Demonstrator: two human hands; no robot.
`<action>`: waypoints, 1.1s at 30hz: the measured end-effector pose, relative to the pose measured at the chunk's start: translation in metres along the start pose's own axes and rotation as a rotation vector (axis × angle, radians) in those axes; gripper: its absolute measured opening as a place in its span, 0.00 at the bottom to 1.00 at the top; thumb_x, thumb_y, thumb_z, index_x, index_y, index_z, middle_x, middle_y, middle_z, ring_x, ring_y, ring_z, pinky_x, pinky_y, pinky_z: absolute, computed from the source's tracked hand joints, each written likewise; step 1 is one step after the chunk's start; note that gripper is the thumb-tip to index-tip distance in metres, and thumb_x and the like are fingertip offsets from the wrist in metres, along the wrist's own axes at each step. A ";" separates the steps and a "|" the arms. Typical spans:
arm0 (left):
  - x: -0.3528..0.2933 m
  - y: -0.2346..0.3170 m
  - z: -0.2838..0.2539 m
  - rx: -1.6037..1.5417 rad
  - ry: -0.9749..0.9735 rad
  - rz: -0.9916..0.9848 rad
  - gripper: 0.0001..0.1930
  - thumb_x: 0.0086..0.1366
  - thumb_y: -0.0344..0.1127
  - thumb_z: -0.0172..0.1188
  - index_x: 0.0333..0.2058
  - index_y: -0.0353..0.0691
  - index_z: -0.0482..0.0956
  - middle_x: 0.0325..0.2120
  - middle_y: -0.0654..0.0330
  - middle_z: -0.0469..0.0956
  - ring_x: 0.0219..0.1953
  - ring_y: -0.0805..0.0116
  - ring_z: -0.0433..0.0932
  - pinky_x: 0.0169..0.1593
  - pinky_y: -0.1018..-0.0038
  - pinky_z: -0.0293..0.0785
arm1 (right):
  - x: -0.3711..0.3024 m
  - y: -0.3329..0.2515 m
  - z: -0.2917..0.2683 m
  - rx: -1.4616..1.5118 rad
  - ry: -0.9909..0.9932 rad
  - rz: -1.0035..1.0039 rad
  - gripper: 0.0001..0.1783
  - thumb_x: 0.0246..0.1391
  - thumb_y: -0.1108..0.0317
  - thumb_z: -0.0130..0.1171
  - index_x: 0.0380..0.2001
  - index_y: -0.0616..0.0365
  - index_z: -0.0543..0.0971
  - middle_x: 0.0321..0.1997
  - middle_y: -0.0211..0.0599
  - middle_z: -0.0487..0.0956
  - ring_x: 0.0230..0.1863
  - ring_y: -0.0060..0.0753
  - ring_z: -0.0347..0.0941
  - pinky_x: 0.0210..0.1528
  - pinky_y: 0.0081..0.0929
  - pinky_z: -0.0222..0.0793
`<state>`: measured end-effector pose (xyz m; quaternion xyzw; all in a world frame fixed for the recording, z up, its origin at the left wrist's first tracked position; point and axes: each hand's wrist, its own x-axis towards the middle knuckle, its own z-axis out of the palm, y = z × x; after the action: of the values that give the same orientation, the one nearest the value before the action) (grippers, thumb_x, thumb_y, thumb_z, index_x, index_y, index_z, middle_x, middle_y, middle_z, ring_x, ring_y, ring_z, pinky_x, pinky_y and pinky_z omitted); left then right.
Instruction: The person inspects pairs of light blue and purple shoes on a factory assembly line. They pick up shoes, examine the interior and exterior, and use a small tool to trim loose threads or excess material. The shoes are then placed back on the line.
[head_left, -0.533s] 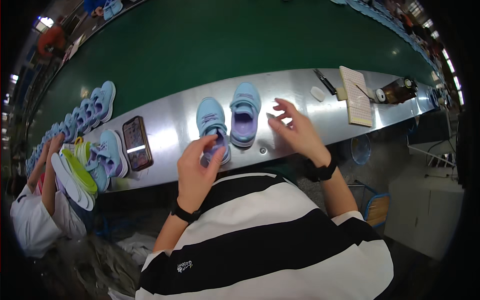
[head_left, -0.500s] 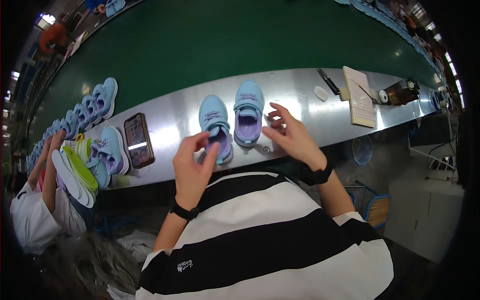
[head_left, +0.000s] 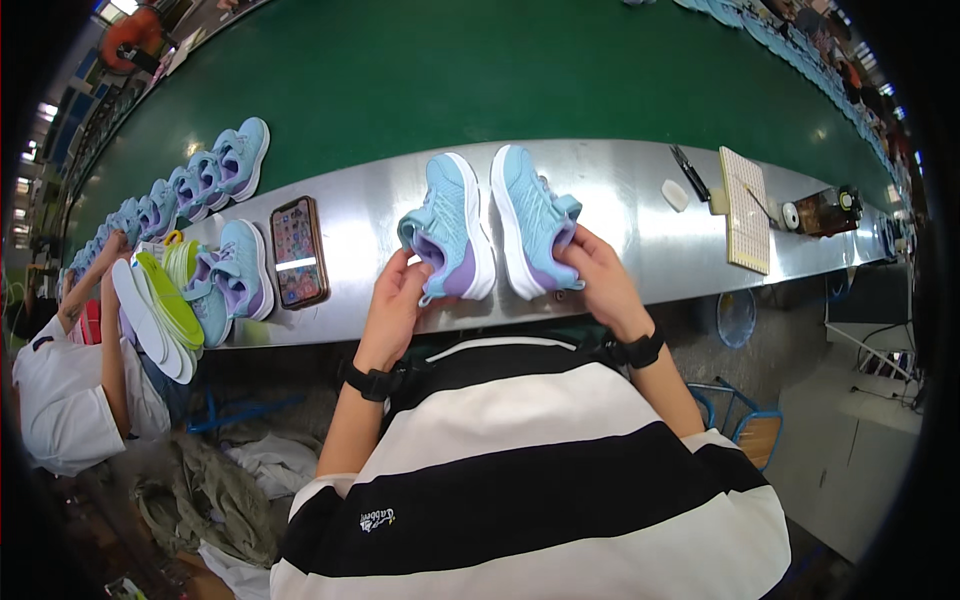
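Observation:
Two light blue sneakers with purple linings and white soles are in front of me at the metal bench edge. My left hand (head_left: 398,300) grips the left sneaker (head_left: 452,222) at its heel opening, fingers partly inside the collar. The right sneaker (head_left: 530,215) is held the same way by my right hand (head_left: 600,275), with some fingers hidden in the opening. Both shoes are tipped onto their outer sides, so their white soles face each other with a narrow gap between. Toes point away from me.
A phone (head_left: 299,252) lies left on the metal bench (head_left: 370,200). Beyond it are more blue sneakers (head_left: 242,158), insoles (head_left: 165,300) and a co-worker's arms (head_left: 112,330). To the right sit a white oval piece (head_left: 675,195), black snips (head_left: 690,172), a notepad (head_left: 745,210) and a dark bottle (head_left: 828,212).
Both hands have closed on the sneakers' heels. The shoes, upright before, are now tipped sideways with their soles turned toward each other. My view has shifted slightly.

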<state>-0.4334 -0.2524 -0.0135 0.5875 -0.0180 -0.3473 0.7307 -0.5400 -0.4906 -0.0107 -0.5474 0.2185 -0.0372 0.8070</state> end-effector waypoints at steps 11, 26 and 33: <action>-0.008 0.010 0.022 -0.495 -0.092 0.151 0.34 0.64 0.31 0.53 0.67 0.50 0.49 0.59 0.60 0.64 0.60 0.66 0.65 0.61 0.66 0.63 | -0.001 -0.016 0.028 0.522 -0.135 0.000 0.34 0.60 0.74 0.45 0.70 0.51 0.57 0.66 0.39 0.62 0.60 0.31 0.64 0.64 0.31 0.59; -0.008 0.031 -0.009 0.633 0.016 0.261 0.29 0.68 0.43 0.59 0.63 0.38 0.63 0.40 0.52 0.77 0.41 0.68 0.75 0.49 0.73 0.71 | -0.003 -0.036 -0.002 -0.850 0.028 -0.219 0.37 0.59 0.50 0.59 0.66 0.58 0.64 0.55 0.48 0.71 0.50 0.40 0.70 0.55 0.33 0.66; -0.001 0.025 -0.003 -0.208 -0.064 0.014 0.22 0.76 0.44 0.43 0.62 0.37 0.64 0.50 0.56 0.76 0.48 0.67 0.78 0.52 0.69 0.76 | 0.009 -0.033 0.015 0.271 -0.147 0.177 0.29 0.72 0.49 0.34 0.67 0.56 0.61 0.65 0.40 0.68 0.65 0.36 0.65 0.66 0.37 0.62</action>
<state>-0.4208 -0.2476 0.0074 0.4970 -0.0093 -0.3607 0.7892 -0.5202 -0.4932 0.0208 -0.4135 0.1991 0.0452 0.8873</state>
